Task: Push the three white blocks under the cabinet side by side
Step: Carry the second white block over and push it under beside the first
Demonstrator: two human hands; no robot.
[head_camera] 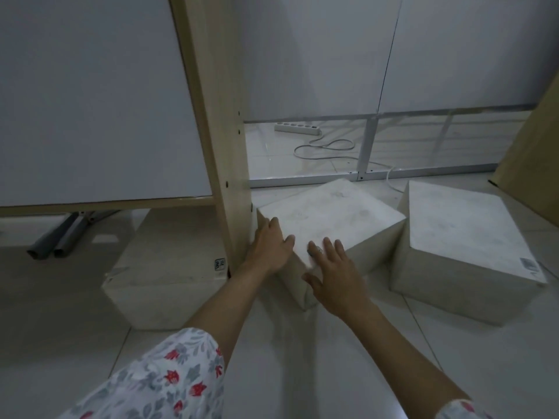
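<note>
**Both hands on the middle block**

Left hand (270, 246) flat, fingers spread, on near-left edge of middle white block (332, 219), right by the cabinet's wooden upright (217, 146). Right hand (335, 272) open, palm down on the near corner of same block, which sits skewed on the floor. Left block (163, 267) already partway under cabinet panel (90, 95). Right block (462, 237) just beside middle one, out in the open. Power strip (298, 128) w/ cord behind, well apart.

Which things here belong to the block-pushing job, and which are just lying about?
Job: left block, middle block, right block, cabinet, left hand, right hand.
Lying about: power strip, its cable, grey tubes.
</note>
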